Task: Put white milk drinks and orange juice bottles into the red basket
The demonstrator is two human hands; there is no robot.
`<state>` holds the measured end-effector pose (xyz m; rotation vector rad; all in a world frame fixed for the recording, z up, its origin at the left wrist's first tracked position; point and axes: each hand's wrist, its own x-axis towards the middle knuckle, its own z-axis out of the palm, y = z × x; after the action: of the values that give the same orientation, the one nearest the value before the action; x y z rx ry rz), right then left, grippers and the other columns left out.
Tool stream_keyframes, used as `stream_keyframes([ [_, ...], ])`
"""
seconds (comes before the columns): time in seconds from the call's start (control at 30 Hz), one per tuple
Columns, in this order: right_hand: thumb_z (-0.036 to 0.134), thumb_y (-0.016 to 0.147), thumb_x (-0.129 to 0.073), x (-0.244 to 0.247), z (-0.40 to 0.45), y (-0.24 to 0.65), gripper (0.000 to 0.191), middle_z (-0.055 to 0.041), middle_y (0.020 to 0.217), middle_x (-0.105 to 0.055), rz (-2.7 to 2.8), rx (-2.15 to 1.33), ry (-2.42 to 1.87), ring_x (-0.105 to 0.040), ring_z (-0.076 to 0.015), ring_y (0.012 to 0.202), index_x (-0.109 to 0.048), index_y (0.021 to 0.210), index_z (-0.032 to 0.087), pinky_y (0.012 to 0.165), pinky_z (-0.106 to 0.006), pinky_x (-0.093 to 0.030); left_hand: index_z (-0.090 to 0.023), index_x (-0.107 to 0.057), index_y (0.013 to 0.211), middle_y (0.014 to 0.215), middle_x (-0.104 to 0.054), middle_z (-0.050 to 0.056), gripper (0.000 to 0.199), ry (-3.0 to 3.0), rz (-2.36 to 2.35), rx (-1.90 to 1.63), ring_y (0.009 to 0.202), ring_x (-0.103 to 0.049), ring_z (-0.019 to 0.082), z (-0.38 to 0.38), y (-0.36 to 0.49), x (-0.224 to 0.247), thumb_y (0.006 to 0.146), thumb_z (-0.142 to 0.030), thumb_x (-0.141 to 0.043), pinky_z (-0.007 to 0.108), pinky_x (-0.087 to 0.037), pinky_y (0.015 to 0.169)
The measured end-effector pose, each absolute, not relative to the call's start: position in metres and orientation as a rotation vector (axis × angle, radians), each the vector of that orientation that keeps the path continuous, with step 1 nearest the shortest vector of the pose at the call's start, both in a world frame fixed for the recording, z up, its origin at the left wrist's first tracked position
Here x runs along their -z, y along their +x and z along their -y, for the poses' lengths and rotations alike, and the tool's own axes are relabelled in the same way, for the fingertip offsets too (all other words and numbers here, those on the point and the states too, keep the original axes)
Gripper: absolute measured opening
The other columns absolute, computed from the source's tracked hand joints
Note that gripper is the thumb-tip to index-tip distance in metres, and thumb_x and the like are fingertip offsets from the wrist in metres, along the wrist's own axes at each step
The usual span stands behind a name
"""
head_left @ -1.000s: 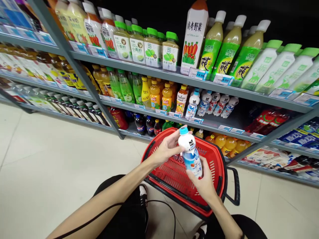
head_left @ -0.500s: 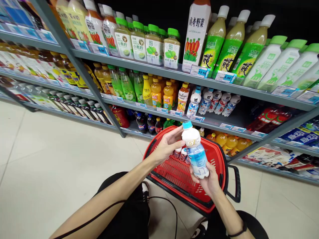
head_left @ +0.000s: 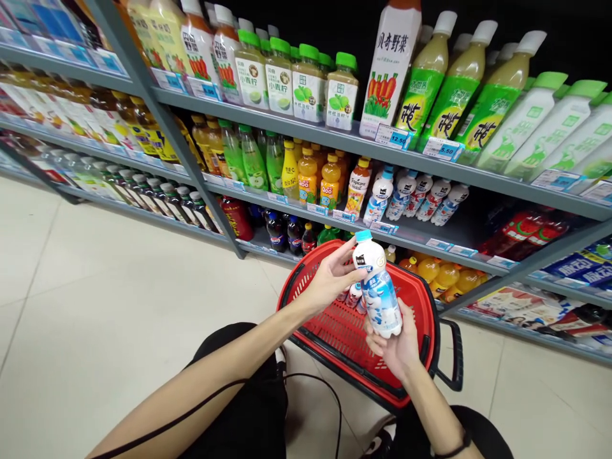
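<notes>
A white and blue drink bottle (head_left: 380, 293) with a light blue cap is held over a red shopping basket (head_left: 329, 344), tilted a little to the left. My right hand (head_left: 399, 338) grips its lower end from the right and below. At the neck, my left hand (head_left: 335, 277) is closed on the bottle, thumb across the label and fingers behind the cap side. The label with a black logo and blue splash print faces me. Inside the basket, small bottles (head_left: 354, 294) with similar labels lie partly hidden behind my left hand and the held bottle.
Shelves of drinks stand ahead; similar white bottles (head_left: 400, 194) line the middle shelf (head_left: 415, 233). Orange drinks (head_left: 428, 271) sit low behind the basket. The basket's black handle (head_left: 449, 354) sticks out right. A black cable (head_left: 229, 386) crosses my left forearm. Tiled floor (head_left: 95, 306) lies left.
The bottle has been turned about its length, so the logo side of the label now faces me instead of the side with a gold mark. The view has shifted slightly left.
</notes>
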<state>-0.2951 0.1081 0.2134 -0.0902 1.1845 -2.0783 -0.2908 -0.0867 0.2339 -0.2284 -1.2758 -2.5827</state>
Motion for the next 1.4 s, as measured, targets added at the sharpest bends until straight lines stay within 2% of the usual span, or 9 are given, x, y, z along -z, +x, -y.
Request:
stream_keyframes([
  [0.1, 0.060, 0.087, -0.072, -0.215, -0.107, -0.295, 0.050, -0.0107, 0.087, -0.071, -1.225, 2.167, -0.077, -0.051, -0.0127, 0.054, -0.072, 0.101, 0.012, 0.044, -0.023, -0.043, -0.024, -0.059, 0.148, 0.144, -0.064, 0.013, 0.091, -0.174, 1.334, 2.493, 0.112, -0.071, 0.025, 0.089, -0.294, -0.232, 0.066, -0.031, -0.097, 0.039, -0.060, 0.096],
  [0.17, 0.053, 0.083, -0.078, -0.216, -0.107, -0.296, 0.048, -0.0144, 0.096, -0.072, -1.190, 2.155, -0.070, -0.059, -0.0180, 0.067, -0.072, 0.106, 0.012, 0.046, -0.024, -0.045, -0.020, -0.067, 0.135, 0.132, -0.070, 0.012, 0.079, -0.156, 1.405, 2.445, 0.107, -0.071, 0.025, 0.091, -0.294, -0.233, 0.063, -0.030, -0.098, 0.041, -0.060, 0.095],
  [0.27, 0.054, 0.085, -0.076, -0.214, -0.110, -0.296, 0.048, -0.0141, 0.091, -0.071, -1.121, 2.081, -0.078, -0.054, -0.0161, 0.061, -0.071, 0.106, 0.011, 0.042, -0.022, -0.038, -0.017, -0.073, 0.121, 0.123, -0.072, 0.010, 0.065, -0.203, 1.506, 2.376, 0.110, -0.069, 0.025, 0.094, -0.291, -0.239, 0.063, -0.030, -0.098, 0.040, -0.059, 0.098],
  [0.43, 0.064, 0.089, -0.067, -0.211, -0.118, -0.296, 0.053, -0.0078, 0.074, -0.065, -1.034, 2.035, -0.045, -0.043, -0.0109, 0.049, -0.070, 0.098, 0.012, 0.039, -0.019, -0.030, -0.019, -0.066, 0.140, 0.141, -0.065, 0.013, 0.067, -0.418, 1.589, 2.296, 0.125, -0.064, 0.026, 0.095, -0.288, -0.242, 0.079, -0.032, -0.089, 0.039, -0.051, 0.111],
  [0.87, 0.069, 0.089, -0.060, -0.209, -0.121, -0.295, 0.055, -0.0054, 0.068, -0.061, -1.029, 1.979, -0.003, -0.039, -0.0096, 0.044, -0.067, 0.087, 0.014, 0.040, -0.021, -0.030, -0.020, -0.069, 0.138, 0.145, -0.063, 0.011, 0.056, -0.422, 1.581, 2.303, 0.129, -0.061, 0.026, 0.094, -0.287, -0.244, 0.085, -0.033, -0.084, 0.038, -0.051, 0.111],
  [1.07, 0.057, 0.088, -0.058, -0.208, -0.119, -0.295, 0.048, -0.0119, 0.082, -0.069, -1.071, 2.063, -0.049, -0.054, -0.0181, 0.056, -0.071, 0.101, 0.013, 0.048, -0.029, -0.046, -0.018, -0.072, 0.133, 0.119, -0.075, 0.010, 0.058, -0.244, 1.545, 2.381, 0.105, -0.068, 0.024, 0.098, -0.288, -0.243, 0.084, -0.047, -0.083, 0.030, -0.055, 0.086],
  [1.17, 0.050, 0.090, -0.062, -0.208, -0.117, -0.295, 0.041, -0.0135, 0.088, -0.072, -1.126, 2.105, -0.125, -0.060, -0.0217, 0.064, -0.071, 0.106, 0.013, 0.052, -0.032, -0.051, -0.017, -0.074, 0.130, 0.111, -0.076, 0.009, 0.053, -0.153, 1.482, 2.428, 0.102, -0.067, 0.023, 0.100, -0.291, -0.241, 0.086, -0.047, -0.080, 0.032, -0.053, 0.091],
  [1.27, 0.052, 0.093, -0.067, -0.208, -0.116, -0.296, 0.042, -0.0135, 0.091, -0.073, -1.156, 2.154, -0.178, -0.065, -0.0237, 0.071, -0.071, 0.110, 0.014, 0.053, -0.031, -0.052, -0.017, -0.074, 0.129, 0.118, -0.075, 0.009, 0.051, -0.126, 1.410, 2.481, 0.106, -0.067, 0.023, 0.101, -0.295, -0.239, 0.087, -0.045, -0.079, 0.032, -0.050, 0.096],
  [1.4, 0.050, 0.095, -0.071, -0.210, -0.117, -0.299, 0.039, -0.0114, 0.101, -0.074, -1.267, 2.214, -0.296, -0.069, -0.0231, 0.078, -0.069, 0.117, 0.017, 0.062, -0.033, -0.059, -0.017, -0.068, 0.137, 0.131, -0.072, 0.010, 0.062, -0.040, 1.302, 2.566, 0.114, -0.066, 0.024, 0.102, -0.298, -0.239, 0.083, -0.046, -0.081, 0.033, -0.051, 0.098],
])
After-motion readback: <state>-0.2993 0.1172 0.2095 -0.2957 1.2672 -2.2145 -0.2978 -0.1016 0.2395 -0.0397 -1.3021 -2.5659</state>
